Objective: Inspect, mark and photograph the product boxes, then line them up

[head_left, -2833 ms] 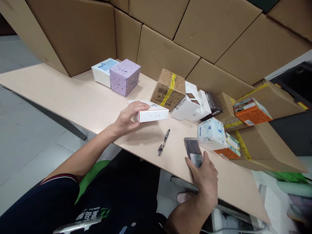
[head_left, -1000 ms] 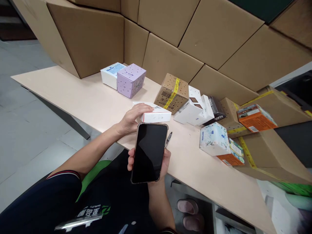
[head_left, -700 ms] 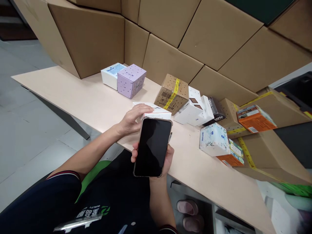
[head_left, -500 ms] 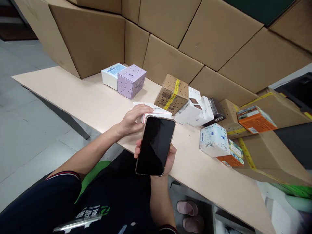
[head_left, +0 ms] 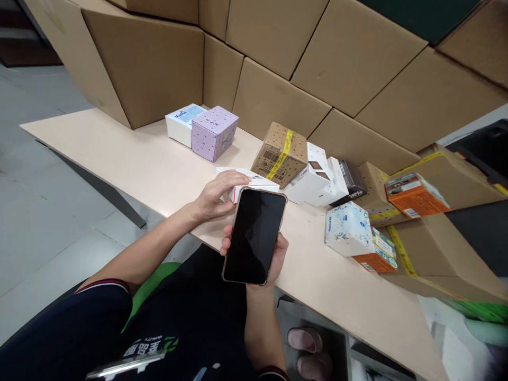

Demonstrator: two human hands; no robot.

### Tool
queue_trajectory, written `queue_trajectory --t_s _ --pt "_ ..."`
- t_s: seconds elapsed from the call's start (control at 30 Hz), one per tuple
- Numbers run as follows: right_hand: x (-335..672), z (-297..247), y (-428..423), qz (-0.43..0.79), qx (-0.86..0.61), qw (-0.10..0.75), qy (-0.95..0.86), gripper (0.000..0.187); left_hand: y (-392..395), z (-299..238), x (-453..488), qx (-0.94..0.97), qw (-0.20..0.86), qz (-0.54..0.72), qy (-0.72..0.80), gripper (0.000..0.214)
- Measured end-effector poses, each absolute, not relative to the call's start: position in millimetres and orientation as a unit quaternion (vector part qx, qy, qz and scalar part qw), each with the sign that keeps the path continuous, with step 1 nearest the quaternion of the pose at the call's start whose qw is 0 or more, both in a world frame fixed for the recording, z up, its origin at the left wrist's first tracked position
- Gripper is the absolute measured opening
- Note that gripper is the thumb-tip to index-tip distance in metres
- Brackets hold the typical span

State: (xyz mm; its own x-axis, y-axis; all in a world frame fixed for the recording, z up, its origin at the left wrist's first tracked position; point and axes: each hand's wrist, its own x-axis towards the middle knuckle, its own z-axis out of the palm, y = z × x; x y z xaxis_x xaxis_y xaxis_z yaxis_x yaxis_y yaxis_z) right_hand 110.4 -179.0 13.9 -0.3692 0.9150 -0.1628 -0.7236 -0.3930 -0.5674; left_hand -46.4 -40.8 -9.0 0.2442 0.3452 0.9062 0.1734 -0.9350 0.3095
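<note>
My left hand (head_left: 212, 197) rests on a flat white box with a red edge (head_left: 257, 181) lying on the light wooden table (head_left: 130, 159); its fingers curl over the box's near left end. My right hand (head_left: 275, 254) holds a black phone (head_left: 254, 235) upright over the table's front edge, its dark screen facing me. The phone hides part of the white box and a pen behind it.
Along the back stand a white and blue box (head_left: 181, 120), a purple dotted box (head_left: 214, 132), a brown box with yellow tape (head_left: 280, 153), white cartons (head_left: 317, 177), a patterned tissue box (head_left: 347, 227) and orange boxes (head_left: 415, 193). Big cardboard cartons (head_left: 151, 58) wall the far side.
My right hand lifted the phone from the table at the right and brought it in front of me, then drifted it slightly right and up. The left hand stayed on the white box.
</note>
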Motion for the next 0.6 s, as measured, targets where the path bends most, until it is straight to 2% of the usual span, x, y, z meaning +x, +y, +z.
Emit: queue_trajectory --t_s 0.17,0.37,0.6 --pt "117.8 13.8 -178.8 0.793 -0.246 0.522 -0.196 0.067 -40.3 -7.8 -47.8 0.794 0.061 0.582 0.168 0.042" --pt "137.6 10.2 -180.4 0.757 -0.282 0.552 -0.207 0.069 -38.5 -6.2 -47.4 0.795 0.047 0.586 0.152 0.049" --pt "178.4 7.7 -196.6 0.633 -0.343 0.649 -0.244 0.062 -33.7 -8.5 -49.3 0.799 0.021 0.578 0.163 0.049"
